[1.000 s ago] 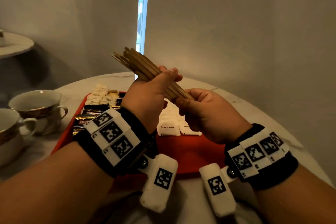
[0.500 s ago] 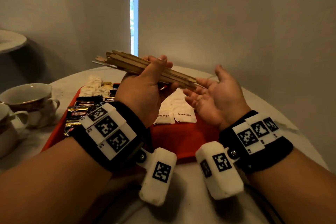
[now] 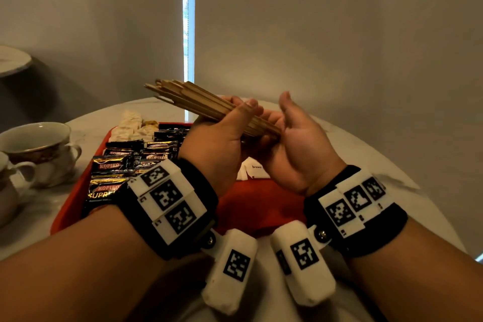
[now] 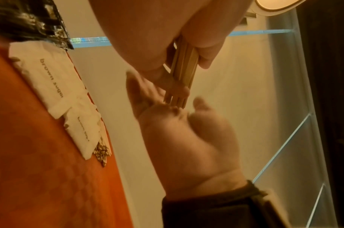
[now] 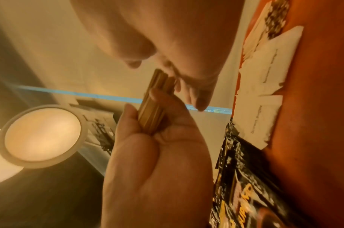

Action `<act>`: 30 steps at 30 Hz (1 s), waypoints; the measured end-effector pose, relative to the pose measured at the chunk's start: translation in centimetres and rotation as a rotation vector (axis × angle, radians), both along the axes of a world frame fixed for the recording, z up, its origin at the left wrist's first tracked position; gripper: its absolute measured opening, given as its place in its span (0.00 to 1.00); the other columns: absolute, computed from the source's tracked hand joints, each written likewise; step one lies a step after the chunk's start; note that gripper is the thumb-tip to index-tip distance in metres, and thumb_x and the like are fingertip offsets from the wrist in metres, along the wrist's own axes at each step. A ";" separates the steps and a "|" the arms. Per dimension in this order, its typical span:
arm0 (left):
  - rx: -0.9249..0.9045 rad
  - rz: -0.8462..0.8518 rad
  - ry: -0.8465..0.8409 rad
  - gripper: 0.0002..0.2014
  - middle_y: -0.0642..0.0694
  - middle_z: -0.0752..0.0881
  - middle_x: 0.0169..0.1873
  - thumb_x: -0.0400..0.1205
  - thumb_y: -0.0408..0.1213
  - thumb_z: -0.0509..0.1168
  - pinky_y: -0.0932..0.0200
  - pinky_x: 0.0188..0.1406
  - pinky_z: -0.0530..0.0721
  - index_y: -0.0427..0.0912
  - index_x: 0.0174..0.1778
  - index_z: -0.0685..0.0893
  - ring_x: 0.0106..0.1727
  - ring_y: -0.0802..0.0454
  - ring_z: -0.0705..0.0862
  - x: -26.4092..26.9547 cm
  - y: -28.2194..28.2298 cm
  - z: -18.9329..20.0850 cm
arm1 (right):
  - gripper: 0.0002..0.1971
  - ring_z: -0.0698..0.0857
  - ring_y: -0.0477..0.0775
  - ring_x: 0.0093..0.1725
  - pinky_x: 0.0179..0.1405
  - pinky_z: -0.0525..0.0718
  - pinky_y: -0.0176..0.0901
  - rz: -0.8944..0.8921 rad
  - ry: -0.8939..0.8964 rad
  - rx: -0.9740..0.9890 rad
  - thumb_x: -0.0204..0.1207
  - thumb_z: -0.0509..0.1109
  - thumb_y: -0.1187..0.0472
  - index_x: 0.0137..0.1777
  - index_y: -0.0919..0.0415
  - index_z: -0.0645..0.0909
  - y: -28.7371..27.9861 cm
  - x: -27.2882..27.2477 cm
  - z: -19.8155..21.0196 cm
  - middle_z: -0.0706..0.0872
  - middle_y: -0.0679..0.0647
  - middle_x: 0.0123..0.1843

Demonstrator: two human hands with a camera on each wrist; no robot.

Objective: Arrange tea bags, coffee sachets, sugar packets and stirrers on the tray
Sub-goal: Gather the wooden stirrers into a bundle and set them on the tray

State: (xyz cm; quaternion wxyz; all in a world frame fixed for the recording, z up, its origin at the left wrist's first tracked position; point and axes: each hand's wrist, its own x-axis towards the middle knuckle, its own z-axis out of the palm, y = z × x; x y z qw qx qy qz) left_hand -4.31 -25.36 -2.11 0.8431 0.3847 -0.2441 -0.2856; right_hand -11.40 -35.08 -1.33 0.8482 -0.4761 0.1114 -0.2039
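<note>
My left hand [image 3: 222,138] grips a bundle of wooden stirrers [image 3: 193,98] above the red tray [image 3: 261,206], their far ends pointing up and left. My right hand [image 3: 295,138] is held open, palm against the bundle's near ends. The left wrist view shows the stirrers' [image 4: 183,66] tips touching the right palm [image 4: 186,135]. In the right wrist view the left hand [image 5: 157,154] wraps the stirrers [image 5: 153,111]. On the tray lie black coffee sachets [image 3: 117,165], white brown-sugar packets [image 3: 254,170] partly hidden by my hands, and pale tea bags [image 3: 130,125] at the back.
Two white teacups [image 3: 39,144] stand on the round marble table [image 3: 392,165] left of the tray. A wall and a blind close off the back. The tray's front right part is bare red.
My right hand let go of the stirrers' near end and opened; its palm now meets the ends. The left hand keeps its grip and the bundle has tilted.
</note>
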 end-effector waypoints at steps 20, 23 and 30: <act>0.217 -0.013 -0.380 0.07 0.43 0.90 0.41 0.84 0.40 0.67 0.63 0.27 0.84 0.39 0.50 0.84 0.32 0.55 0.89 -0.2 1.3 1.1 | 0.23 0.73 0.49 0.26 0.24 0.67 0.39 0.443 0.126 -0.385 0.70 0.80 0.56 0.61 0.63 0.78 -2.1 -1.7 -0.5 0.79 0.62 0.46; 0.251 -0.004 -0.471 0.08 0.42 0.85 0.32 0.83 0.40 0.69 0.60 0.26 0.82 0.38 0.47 0.84 0.28 0.51 0.83 0.0 1.3 1.3 | 0.06 0.67 0.46 0.22 0.22 0.61 0.39 0.382 0.140 -0.451 0.76 0.68 0.62 0.50 0.59 0.84 -1.8 -2.0 -0.3 0.80 0.56 0.37; 0.152 -0.133 -0.409 0.10 0.30 0.86 0.48 0.71 0.35 0.77 0.52 0.44 0.84 0.42 0.42 0.83 0.46 0.44 0.87 1.0 2.0 2.0 | 0.04 0.70 0.41 0.23 0.21 0.68 0.30 0.599 0.081 -0.307 0.75 0.73 0.60 0.49 0.55 0.85 -1.8 -2.0 -0.8 0.80 0.50 0.35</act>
